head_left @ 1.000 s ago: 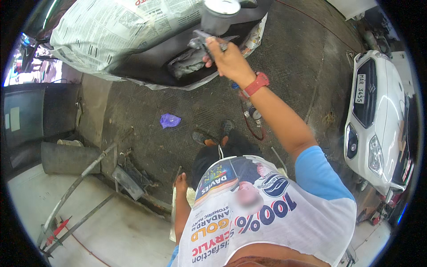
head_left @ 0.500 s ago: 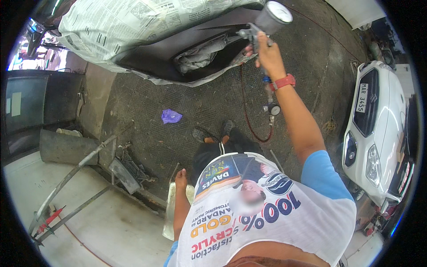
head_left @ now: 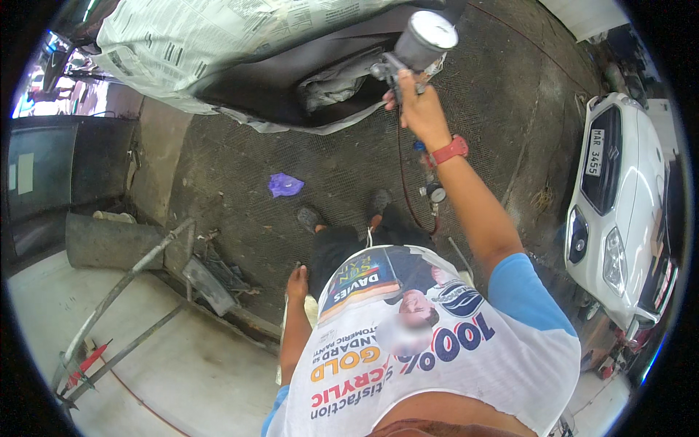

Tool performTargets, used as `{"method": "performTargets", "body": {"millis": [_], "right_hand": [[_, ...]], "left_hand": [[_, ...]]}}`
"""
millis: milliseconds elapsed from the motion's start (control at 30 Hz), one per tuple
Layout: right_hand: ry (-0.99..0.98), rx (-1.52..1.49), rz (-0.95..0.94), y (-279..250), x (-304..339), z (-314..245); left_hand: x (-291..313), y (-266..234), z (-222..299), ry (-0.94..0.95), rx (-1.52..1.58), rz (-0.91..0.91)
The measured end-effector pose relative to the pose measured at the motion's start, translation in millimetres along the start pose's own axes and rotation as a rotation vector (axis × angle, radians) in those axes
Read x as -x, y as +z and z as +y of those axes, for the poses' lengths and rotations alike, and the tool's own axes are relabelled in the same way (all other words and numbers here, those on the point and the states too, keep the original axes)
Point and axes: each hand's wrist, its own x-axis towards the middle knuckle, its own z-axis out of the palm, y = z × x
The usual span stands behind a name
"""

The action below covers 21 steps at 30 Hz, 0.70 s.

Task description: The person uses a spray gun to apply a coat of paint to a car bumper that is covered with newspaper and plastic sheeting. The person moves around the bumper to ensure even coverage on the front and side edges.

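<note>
My right hand (head_left: 421, 109), with a red watch on the wrist, is wrapped round a spray gun (head_left: 393, 73). A grey paint cup (head_left: 426, 42) with a whitish lid sits on top of the gun. Below the grip hang a pressure gauge (head_left: 436, 192) and a dark red air hose (head_left: 405, 186). The gun is held close to the right end of a dark, curved car panel (head_left: 255, 84), masked round its edges with newspaper (head_left: 182, 54). Crumpled masking paper (head_left: 338, 86) fills the panel's recess. Low at my side, my left hand (head_left: 297, 282) has its fingers mostly hidden, and no held thing shows.
A purple crumpled plastic piece (head_left: 285, 185) lies on the dark floor ahead of my feet. At the left stand a metal-pipe frame (head_left: 127, 273) and a whitish panel (head_left: 175, 364). A white car (head_left: 619, 211) is parked on the right.
My right hand and the spray gun have moved left and slightly down in the picture, the gauge and hose swinging along. My feet have shifted a little farther apart. My left hand stays low.
</note>
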Motion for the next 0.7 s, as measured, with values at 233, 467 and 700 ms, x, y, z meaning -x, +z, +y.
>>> {"method": "performTargets", "body": {"millis": [233, 467, 700], "right_hand": [[-0.057, 0.030, -0.187, 114.9, 44.1, -13.1], [-0.002, 0.016, -0.073, 149.0, 51.8, -41.8], [-0.024, 0.132, 0.433, 110.9, 17.5, -58.1]], "left_hand": [[-15.3, -83.4, 43.3, -0.086, 0.021, -0.203], [-93.9, -171.1, -34.8, -0.082, 0.015, -0.047], [-139.7, -236.8, -61.3, -0.071, 0.110, -0.094]]}}
